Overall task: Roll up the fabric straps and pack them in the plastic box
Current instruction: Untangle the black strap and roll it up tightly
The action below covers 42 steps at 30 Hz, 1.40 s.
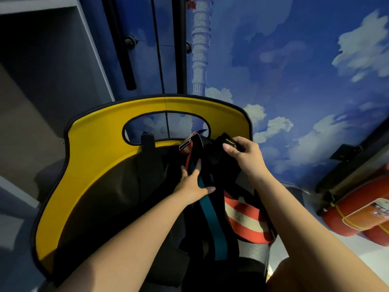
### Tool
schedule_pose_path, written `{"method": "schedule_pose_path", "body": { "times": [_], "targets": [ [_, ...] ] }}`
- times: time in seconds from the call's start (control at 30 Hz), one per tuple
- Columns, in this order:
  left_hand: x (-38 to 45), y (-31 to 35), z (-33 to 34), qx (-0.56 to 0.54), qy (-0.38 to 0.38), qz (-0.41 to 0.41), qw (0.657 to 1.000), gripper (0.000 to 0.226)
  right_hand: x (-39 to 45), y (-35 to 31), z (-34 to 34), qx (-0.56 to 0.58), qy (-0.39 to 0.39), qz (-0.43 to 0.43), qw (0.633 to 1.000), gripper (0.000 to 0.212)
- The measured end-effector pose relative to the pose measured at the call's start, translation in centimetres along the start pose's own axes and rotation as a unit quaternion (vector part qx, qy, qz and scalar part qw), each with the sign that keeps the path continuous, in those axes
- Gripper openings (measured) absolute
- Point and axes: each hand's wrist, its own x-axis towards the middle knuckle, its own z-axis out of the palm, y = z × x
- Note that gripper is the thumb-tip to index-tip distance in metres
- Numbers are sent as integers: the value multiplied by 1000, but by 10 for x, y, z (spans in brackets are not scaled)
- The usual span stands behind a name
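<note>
On the seat: straps lie heaped on the dark seat [117, 186] of a yellow-backed chair [101, 148], running from the backrest toward the near edge.
Left hand: left hand [192, 184] lies flat, fingers straight and spread, pressing on the black-and-teal strap [212, 220] at mid length.
Right hand: right hand [245, 153] has fingers curled round the black strap end [226, 141] with a small label, far right of the pile, just under the backrest.
Other straps: red-and-cream striped strap [246, 220] lies right of the teal one, touching it; a red labelled strap end [186, 144] pokes up at the far side.
Plastic box: not in view, cannot tell where it sits.
Step in hand (judged): picking one strap out and finding its end to begin a roll.
Progress (judged): early, no rolled strap shows.
How to do it well: pull the black end free while the flat hand pins the rest, so the pile does not drag along.
Roll tip: begin at the labelled end, keep edges lined up, keep tension so the roll stays tight.
Risk: straps overlap and may be tangled; tugging could slide the heap off the near edge.
Handling: fabric looks soft and limp, so a loose roll will likely spring open.
Around: blue cloud-printed wall [294, 81] behind; red cylinders [357, 211] on the floor at right.
</note>
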Motion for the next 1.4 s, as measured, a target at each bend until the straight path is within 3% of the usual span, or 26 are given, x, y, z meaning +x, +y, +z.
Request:
{"method": "schedule_pose_path", "body": {
  "times": [0.17,0.3,0.4,0.47,0.53,0.6,0.67,0.77,0.97,1.07,1.2,1.4],
  "targets": [
    [7,10,4,41,-16,7,999,90,-7,-14,-4,42,4,-32,999,10],
    [9,4,-5,22,-30,-4,999,65,-11,-33,-5,77,2,-59,995,12],
    [2,14,-22,-65,98,-44,992,48,-20,-34,-2,73,-14,-58,996,9],
    [-5,23,-37,-283,119,-54,950,52,-31,-21,2,55,-23,-45,997,3],
    [-9,30,-51,-500,28,-51,864,57,-43,-9,7,31,-30,-49,998,3],
    [-14,34,-58,-583,-13,-51,811,52,-54,-7,11,6,-32,-64,997,6],
    [-18,39,-59,-613,-5,-60,788,43,-60,-11,12,-21,-34,-82,996,14],
    [-24,44,-62,-602,41,-56,795,48,-64,-21,9,-32,-59,-48,997,12],
    [-44,53,-64,-524,38,-23,850,57,-44,-38,4,34,-30,143,989,60],
    [-53,49,-67,-484,20,12,875,60,-35,-51,8,103,-1,204,973,50],
    [-71,48,-72,-411,22,47,910,60,-37,-62,16,118,40,171,977,18],
    [-93,69,-86,-381,75,91,917,45,-49,-80,21,-17,56,42,997,16]
  ]
}}
